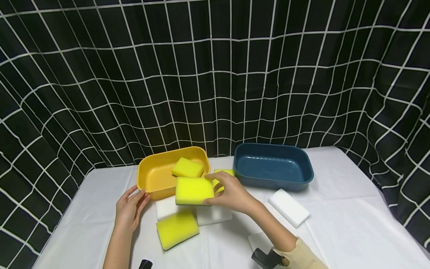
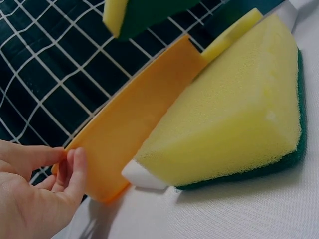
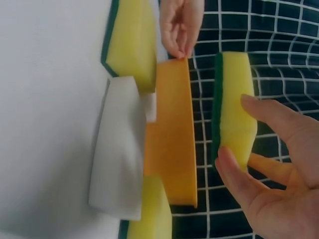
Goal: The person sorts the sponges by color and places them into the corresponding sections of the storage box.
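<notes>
In right grip (image 1: 230, 191), green-backed yellow sponge (image 1: 193, 191)

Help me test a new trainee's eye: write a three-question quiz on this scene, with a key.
1. Which layer of the held sponge in the right hand faces down?
2. True or false: the left hand touches the blue tub.
3. What shows inside the yellow tub? a) a white block; b) a yellow sponge; c) a cup.

Key: 1. The green layer. 2. False; it pinches the yellow tub's rim. 3. b.
</notes>
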### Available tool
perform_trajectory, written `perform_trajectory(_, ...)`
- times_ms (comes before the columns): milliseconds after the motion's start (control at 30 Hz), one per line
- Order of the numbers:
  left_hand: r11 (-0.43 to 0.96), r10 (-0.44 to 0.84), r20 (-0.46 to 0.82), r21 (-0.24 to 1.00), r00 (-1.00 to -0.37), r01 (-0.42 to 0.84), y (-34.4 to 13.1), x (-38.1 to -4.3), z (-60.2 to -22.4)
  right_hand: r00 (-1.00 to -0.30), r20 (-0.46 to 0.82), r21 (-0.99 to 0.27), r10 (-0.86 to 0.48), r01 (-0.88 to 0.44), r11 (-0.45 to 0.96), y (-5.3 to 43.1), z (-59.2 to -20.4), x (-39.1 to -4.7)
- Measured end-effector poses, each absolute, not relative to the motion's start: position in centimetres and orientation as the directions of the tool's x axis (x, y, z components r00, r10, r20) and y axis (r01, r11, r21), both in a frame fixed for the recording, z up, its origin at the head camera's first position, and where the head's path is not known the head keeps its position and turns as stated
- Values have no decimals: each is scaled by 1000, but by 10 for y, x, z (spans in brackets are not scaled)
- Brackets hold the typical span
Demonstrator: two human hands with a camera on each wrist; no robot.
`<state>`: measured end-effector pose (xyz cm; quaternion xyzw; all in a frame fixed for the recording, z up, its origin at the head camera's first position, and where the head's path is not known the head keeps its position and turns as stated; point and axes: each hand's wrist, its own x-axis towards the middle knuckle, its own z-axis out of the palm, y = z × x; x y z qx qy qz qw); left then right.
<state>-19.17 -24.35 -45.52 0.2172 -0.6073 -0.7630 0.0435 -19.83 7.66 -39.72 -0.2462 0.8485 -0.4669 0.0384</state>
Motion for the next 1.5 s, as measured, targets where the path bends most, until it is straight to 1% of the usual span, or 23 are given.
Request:
perform_trajectory(300,-258,-334,-280,946,-900,-198,-243,-191,-455,-893,179,-776,-413,-386,498,50,-393,-214)
perform_trajectory(500,-267,-329,-269,946,-905,-184,-242,-191,-456,-913,172,-757,-370,-362,544,35,-391,-225)
perform_trajectory(733,-268,-333,-266,946,-904,-180,-242,-191,-456,-920,149,-767,-363,-339,545,21,-389,-238)
perform_trajectory(1200,-282,-324,-261,944,-909,-170,-244,-191,-456,-921,169,-746,-350,-352,566,-6,-389,-260)
perform_trajectory(1500,-276,-327,-267,944,-907,-178,-243,-191,-455,-933,140,-698,-332,-331,635,-24,-387,-265)
